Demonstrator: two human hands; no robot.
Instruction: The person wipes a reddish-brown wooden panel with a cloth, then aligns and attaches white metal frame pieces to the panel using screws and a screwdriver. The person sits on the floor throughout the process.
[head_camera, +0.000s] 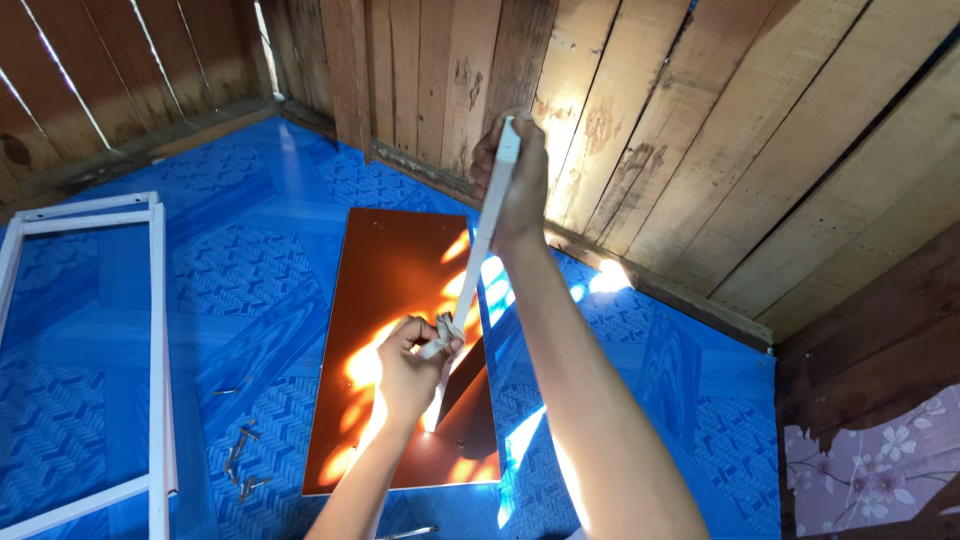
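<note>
Reaching up from the bottom edge, my right hand is gripping the top of a long white bar, which is slanting down over a brown board lying on the blue patterned floor. Lower down, my left hand is pinching a crumpled strip of wrapping against that bar. Left of the board, a white frame and loose screws are lying on the floor.

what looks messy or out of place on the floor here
A few loose screws lie scattered on the blue floor mat, between the white frame and the brown board, which lies at a slight slant. The white bar held upright in both hands looks intact.
</note>
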